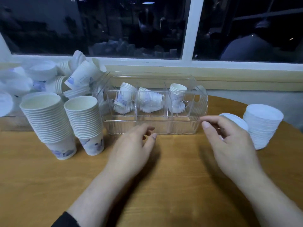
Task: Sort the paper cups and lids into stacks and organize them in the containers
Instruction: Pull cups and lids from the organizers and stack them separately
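Two upright cup stacks [62, 122] stand at the left of the wooden table [164, 177], beside a clear three-compartment container [152, 126] holding cups; a lid stack [262, 126] stands at right. Left hand [131, 148] and right hand [229, 141] hover before the container, fingers loosely curled, holding nothing.

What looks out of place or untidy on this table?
Behind the two upright cup stacks, a heap of cups lies tipped on its side, unsorted. One lid pile leans against the tall lid stack.
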`<action>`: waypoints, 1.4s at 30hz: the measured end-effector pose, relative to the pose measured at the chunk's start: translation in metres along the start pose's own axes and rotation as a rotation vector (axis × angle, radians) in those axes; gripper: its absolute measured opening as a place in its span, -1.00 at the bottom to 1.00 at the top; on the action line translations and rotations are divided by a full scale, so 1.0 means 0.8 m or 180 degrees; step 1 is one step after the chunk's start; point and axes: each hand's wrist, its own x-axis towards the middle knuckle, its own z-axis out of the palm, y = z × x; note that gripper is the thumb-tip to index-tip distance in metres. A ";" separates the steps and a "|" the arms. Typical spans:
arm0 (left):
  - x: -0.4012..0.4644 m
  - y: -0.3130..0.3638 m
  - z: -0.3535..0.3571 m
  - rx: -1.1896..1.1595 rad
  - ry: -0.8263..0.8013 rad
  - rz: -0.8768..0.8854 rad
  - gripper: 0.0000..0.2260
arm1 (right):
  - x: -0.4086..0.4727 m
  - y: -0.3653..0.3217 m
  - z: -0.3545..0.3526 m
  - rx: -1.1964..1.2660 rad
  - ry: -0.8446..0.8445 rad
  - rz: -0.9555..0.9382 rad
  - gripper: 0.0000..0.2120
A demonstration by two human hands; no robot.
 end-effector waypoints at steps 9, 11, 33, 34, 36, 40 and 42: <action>0.007 -0.044 -0.032 -0.0269 0.0026 -0.0326 -0.81 | 0.227 -0.003 0.099 -0.2446 -0.0973 -0.0239 -0.63; 0.009 -0.052 -0.036 -0.0362 0.0067 -0.0373 -0.82 | 0.263 0.003 0.110 -0.2746 -0.1168 -0.0125 -0.63; -0.011 -0.049 -0.078 -0.0656 0.0082 0.0015 -0.84 | 0.232 -0.064 0.071 -0.1982 0.0228 -0.0569 -0.67; -0.018 -0.047 -0.083 -0.0646 0.0138 0.0058 -0.82 | 0.213 -0.076 0.064 -0.1730 0.0175 -0.0649 -0.69; -0.035 -0.048 -0.094 -0.0533 0.0285 0.0109 -0.80 | 0.167 -0.099 0.060 -0.1394 -0.0177 -0.0903 -0.78; -0.080 -0.072 -0.115 -0.0444 0.0323 -0.0014 -0.73 | 0.049 -0.124 0.079 -0.1168 -0.1070 -0.1452 -0.76; -0.103 -0.089 -0.129 -0.0365 0.0148 -0.0066 -0.63 | -0.005 -0.128 0.104 -0.1234 -0.1298 -0.1957 -0.74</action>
